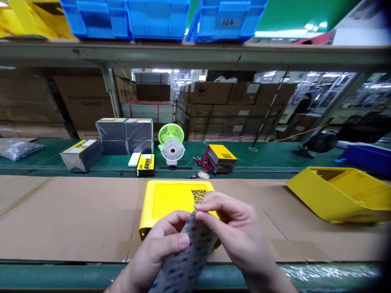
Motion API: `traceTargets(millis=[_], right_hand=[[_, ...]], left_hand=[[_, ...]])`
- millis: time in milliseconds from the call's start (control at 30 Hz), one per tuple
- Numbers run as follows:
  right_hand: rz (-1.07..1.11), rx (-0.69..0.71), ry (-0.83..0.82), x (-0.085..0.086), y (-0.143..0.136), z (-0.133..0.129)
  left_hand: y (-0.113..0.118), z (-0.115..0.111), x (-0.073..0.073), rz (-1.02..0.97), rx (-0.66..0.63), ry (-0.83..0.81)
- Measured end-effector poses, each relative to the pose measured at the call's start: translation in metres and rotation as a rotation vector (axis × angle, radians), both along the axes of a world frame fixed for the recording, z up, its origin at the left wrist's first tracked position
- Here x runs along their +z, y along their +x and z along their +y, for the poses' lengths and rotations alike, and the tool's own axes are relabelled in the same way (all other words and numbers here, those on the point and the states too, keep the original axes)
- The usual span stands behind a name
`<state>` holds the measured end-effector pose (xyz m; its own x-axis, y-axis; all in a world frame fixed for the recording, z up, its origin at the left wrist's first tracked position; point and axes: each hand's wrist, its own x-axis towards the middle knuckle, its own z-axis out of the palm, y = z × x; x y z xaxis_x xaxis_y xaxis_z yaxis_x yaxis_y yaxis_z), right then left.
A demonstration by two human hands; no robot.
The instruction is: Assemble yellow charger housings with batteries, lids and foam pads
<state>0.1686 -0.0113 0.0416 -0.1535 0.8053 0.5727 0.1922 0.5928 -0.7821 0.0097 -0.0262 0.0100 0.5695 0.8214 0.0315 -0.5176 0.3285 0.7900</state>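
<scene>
My left hand (166,242) grips the edge of a greyish-white adhesive sheet (191,254) with blue printing on its backing, thumb on the near face. At the sheet's top corner, my right hand (233,230) pinches with thumb and fingertips. The sheet hangs bent and slanted between both hands, and part of it runs out of the bottom of the view. Just beyond lies a yellow plastic case (171,199) with a black QR code on its upper right. My hands and the sheet hide its near side.
Yellow bin-like part (339,195) rests on the cardboard (76,219) at right. Behind stand a white fan (172,150), a green fan (166,132), stacked yellow cards (224,156), a small black-and-yellow box (146,164) and wrapped grey packs (125,136). Blue bins (159,20) sit on the shelf overhead.
</scene>
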Motion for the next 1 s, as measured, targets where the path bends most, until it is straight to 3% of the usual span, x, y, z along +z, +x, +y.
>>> traceTargets(millis=[133, 200, 267, 400, 633, 867, 1000], right_hand=[[0.008, -0.243, 0.336, -0.004, -0.005, 0.000], [-0.078, -0.305, 0.473, -0.007, -0.009, 0.001], [-0.167, -0.309, 0.536, -0.009, -0.011, 0.001], [-0.292, -0.273, 0.466, -0.005, -0.012, -0.002], [-0.345, -0.353, 0.315, 0.007, -0.012, -0.008], [-0.353, -0.202, 0.164, 0.012, -0.013, -0.008], [-0.382, -0.185, 0.192, 0.007, -0.015, -0.006]], left_hand=[[0.010, -0.009, -0.010, -0.204, -0.322, -0.279], [0.011, -0.009, -0.013, -0.265, -0.357, -0.379], [0.008, -0.007, -0.013, -0.302, -0.311, -0.410], [0.002, -0.006, -0.009, -0.243, -0.186, -0.352], [0.005, -0.012, -0.003, 0.080, 0.030, -0.058], [-0.002, -0.009, -0.001, 0.232, 0.004, 0.059], [-0.004, -0.006, -0.006, 0.149, 0.007, -0.049]])
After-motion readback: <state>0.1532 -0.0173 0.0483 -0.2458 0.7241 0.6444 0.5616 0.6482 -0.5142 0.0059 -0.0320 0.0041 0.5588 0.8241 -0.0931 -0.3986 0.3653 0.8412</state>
